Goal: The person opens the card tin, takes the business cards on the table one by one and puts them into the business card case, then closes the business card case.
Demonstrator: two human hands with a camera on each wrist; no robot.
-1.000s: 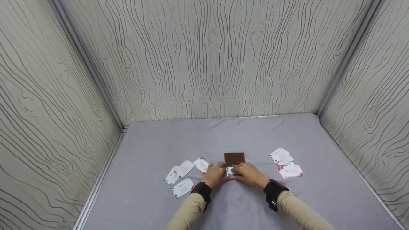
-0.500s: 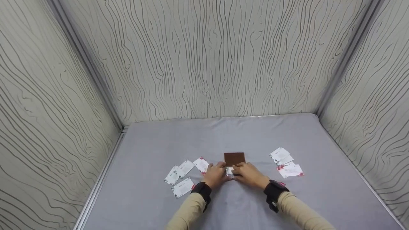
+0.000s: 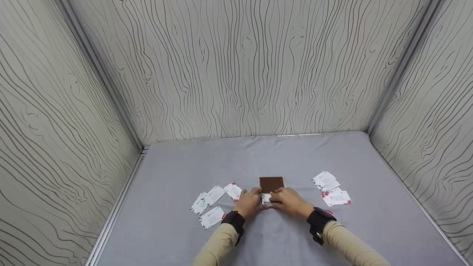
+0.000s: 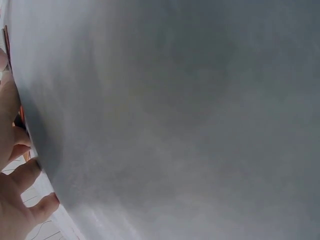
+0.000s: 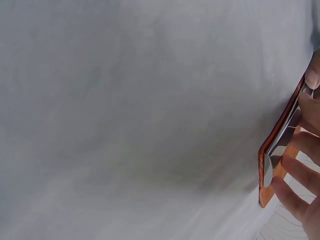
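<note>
A brown card case (image 3: 271, 184) lies unfolded on the grey cloth, its lid laid back away from me. White card stock (image 3: 265, 198) shows in its near half, between my hands. My left hand (image 3: 249, 201) grips the case's left side, index finger near the fold and thumb at the near edge. From the right, my right hand (image 3: 291, 201) holds the case, fingers bent over the near half and thumb at its front edge. In the right wrist view the card case (image 5: 276, 187) shows an orange-brown edge and a shiny metal part under the fingers. The left wrist view catches only part of my left hand (image 4: 17, 200).
Left of my hands lie several white cards with leaf and red flower prints (image 3: 211, 217). More such cards (image 3: 336, 198) overlap at the right. The grey cloth (image 3: 207, 159) reaches patterned panels (image 3: 236, 74) at the back and sides.
My right hand has shifted very slightly to the right along the case. The case, my left hand and the loose cards look the same.
</note>
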